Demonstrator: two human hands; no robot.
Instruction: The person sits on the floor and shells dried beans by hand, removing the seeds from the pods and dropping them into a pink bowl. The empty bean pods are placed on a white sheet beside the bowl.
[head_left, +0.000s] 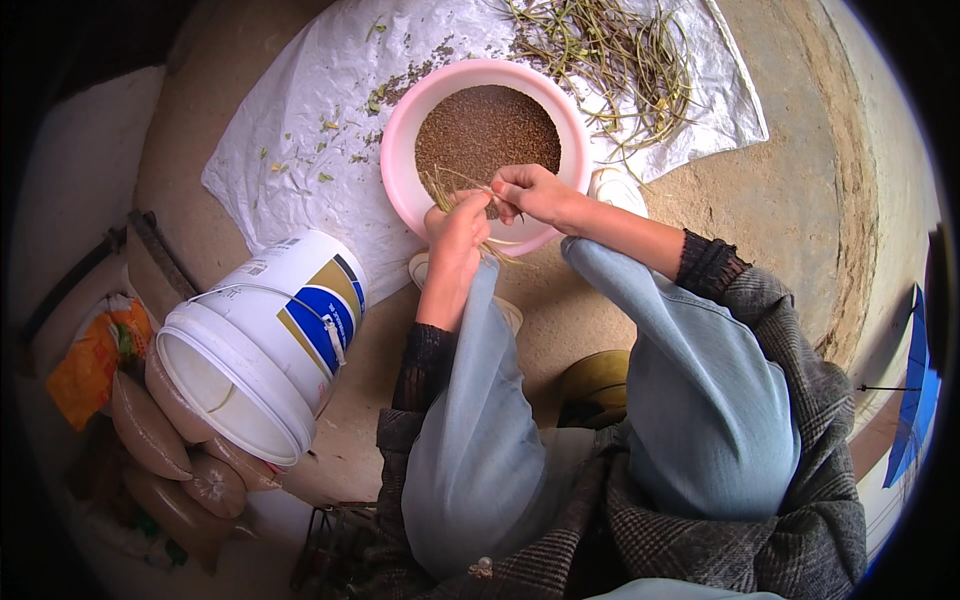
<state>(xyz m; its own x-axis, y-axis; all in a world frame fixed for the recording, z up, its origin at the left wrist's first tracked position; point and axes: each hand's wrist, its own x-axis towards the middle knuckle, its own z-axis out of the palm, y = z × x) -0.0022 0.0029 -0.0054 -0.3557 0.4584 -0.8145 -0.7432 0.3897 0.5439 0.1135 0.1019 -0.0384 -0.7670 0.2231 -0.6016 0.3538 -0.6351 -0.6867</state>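
Note:
A pink plastic basin (397, 142) holds a broad layer of small brown grains (487, 127). Over its near rim, my left hand (457, 232) is closed around a small bunch of thin green-yellow stems (439, 191), whose ends stick out on both sides of the fist. The fingers of my right hand (536, 196) pinch a thin strand at the top of that bunch, close to the left thumb. Exactly what the right fingertips grip is too small to make out. Both hands nearly touch each other.
Beneath the basin spreads a white woven plastic sheet (277, 142) with scattered dark bits and leaves. A heap of long stems (615, 67) lies at its far right. To the left, a white bucket (262, 300) lies tilted against filled brown bags (150, 435). My knees flank the hands.

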